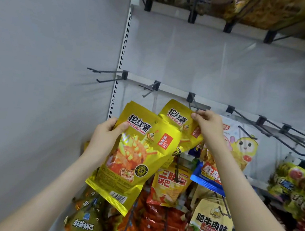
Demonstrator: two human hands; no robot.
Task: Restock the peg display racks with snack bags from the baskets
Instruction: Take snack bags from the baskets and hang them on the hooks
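Right grip (208, 124) pinches the top edge of one yellow snack bag (179, 123) right at the peg (194, 105) tip; left grip (106, 138) clasps the spare bag stack (138, 157) lower left. Best to line the hang hole (hidden under the fingers) onto the tip, then slide the bag back level.

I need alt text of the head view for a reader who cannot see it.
A person's right hand pinches the top of a yellow snack bag at a peg, while the left hand holds a stack of matching bags. Other snack bags hang below.
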